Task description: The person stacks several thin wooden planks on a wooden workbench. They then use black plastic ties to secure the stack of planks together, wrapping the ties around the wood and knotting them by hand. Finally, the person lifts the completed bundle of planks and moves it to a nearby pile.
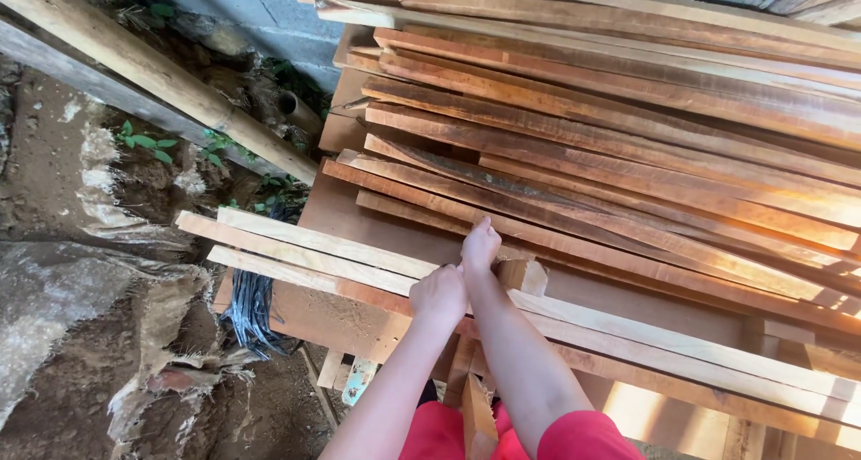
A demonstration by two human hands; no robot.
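A stack of long reddish-brown wooden planks (628, 146) lies across a broad board (359, 218). Nearer me run pale wooden slats (305, 245) in a row. My left hand (439, 295) is closed on the edge of a pale slat near its middle. Just to its right, my right hand (481, 245) reaches further, its fingers resting on a slat at the foot of the reddish stack. Both forearms come up from the bottom of the view, over red clothing (448, 433).
A thick wooden pole (152, 70) slants across the upper left above bare earth and small green plants. A dark bundle of strips (251, 308) hangs under the board's left end. A grey block wall (260, 12) stands behind. Torn sacking (161, 334) lies on the ground.
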